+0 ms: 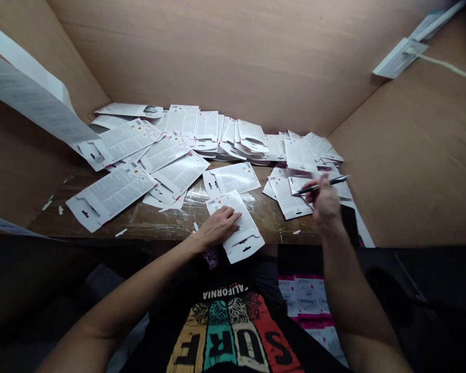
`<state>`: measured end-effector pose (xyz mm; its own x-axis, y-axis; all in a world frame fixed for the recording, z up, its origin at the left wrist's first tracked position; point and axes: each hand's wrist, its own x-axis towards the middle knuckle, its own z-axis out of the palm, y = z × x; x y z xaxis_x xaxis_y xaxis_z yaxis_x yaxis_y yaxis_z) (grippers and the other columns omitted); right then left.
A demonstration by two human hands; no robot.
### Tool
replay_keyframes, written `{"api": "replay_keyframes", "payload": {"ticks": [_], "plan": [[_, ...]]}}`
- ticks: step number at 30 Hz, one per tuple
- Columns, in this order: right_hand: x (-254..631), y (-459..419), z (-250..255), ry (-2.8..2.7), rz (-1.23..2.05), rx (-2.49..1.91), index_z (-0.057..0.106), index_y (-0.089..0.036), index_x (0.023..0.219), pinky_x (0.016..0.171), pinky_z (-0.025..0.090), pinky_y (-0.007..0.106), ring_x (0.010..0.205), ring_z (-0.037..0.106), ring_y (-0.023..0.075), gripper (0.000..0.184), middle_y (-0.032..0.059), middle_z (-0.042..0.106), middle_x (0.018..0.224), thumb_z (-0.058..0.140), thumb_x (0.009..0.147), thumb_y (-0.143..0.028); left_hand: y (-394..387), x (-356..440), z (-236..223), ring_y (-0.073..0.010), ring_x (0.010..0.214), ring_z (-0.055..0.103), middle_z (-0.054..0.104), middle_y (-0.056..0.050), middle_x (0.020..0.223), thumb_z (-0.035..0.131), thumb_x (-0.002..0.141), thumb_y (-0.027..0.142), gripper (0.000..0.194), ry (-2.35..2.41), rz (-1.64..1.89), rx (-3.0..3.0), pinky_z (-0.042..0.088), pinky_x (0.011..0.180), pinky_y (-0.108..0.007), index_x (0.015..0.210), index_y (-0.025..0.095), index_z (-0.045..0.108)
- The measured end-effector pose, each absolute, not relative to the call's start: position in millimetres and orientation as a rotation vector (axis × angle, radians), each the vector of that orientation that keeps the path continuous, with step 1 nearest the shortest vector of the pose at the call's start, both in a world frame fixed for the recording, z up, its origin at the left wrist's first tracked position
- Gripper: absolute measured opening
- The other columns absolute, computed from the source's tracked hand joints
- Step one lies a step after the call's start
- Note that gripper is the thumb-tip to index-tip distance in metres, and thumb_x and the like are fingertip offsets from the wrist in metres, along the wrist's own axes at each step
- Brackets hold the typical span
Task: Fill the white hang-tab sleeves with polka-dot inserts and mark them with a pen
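The left hand lies flat on a white hanger card at the table's near edge, fingers together; the right hand's fingers clamp a pen beside scattered cards. The shirt reads CALIFORNIA SURF.

The white hang cards are smooth, lightly coated paper, and the pen looks like glossy metal, though it is hard to be sure. The tabletop is scuffed, shiny wood between matt cardboard walls.
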<state>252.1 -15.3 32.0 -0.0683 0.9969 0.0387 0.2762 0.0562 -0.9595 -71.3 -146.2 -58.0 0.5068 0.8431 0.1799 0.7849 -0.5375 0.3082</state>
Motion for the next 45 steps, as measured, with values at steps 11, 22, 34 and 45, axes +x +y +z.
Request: {"api": "replay_keyframes", "payload": {"ticks": [11,22,34,45], "plan": [[185,-110,-51,-1.489,1.751,-1.317,0.071,-0.018,0.088,0.051,0.055,0.027,0.053,0.067,0.0165,0.046,0.0054,0.076,0.071,0.084,0.078,-0.061,-137,-87,-61,-0.0316,0.165,0.023,0.033,-0.003,0.175,0.044,0.109,0.046,0.052,1.37,0.216,2.64,0.017,0.133,-0.056,0.16,0.033,0.049],[182,-120,-52,-1.45,1.785,-1.285,0.075,-0.018,0.089,0.06,0.058,0.03,0.066,0.074,0.0215,0.044,0.0066,0.078,0.075,0.085,0.077,-0.058,-138,-83,-60,-0.0334,0.164,0.023,0.033,-0.005,0.175,0.046,0.109,0.044,0.051,1.387,0.24,2.63,0.017,0.133,-0.056,0.157,0.03,0.053],[189,-120,-37,-2.06,1.356,-1.08,0.07,-0.021,0.086,0.076,0.051,0.031,0.077,0.062,0.0192,0.018,0.0033,0.067,0.083,0.059,0.095,-0.032,-143,-85,-65,-0.0335,0.163,0.027,0.038,-0.006,0.173,0.044,0.111,0.045,0.05,1.426,0.249,2.667,0.018,0.132,-0.058,0.157,0.03,0.053],[200,-146,-33,-2.611,0.785,-1.052,0.061,-0.021,0.099,0.081,0.05,0.033,0.089,0.06,0.0233,0.009,0.0073,0.066,0.099,0.054,0.098,-0.027,-147,-87,-59,-0.0372,0.154,0.04,0.047,-0.007,0.167,0.049,0.109,0.046,0.044,1.541,0.313,2.623,0.037,0.123,-0.053,0.148,0.028,0.061]]}}
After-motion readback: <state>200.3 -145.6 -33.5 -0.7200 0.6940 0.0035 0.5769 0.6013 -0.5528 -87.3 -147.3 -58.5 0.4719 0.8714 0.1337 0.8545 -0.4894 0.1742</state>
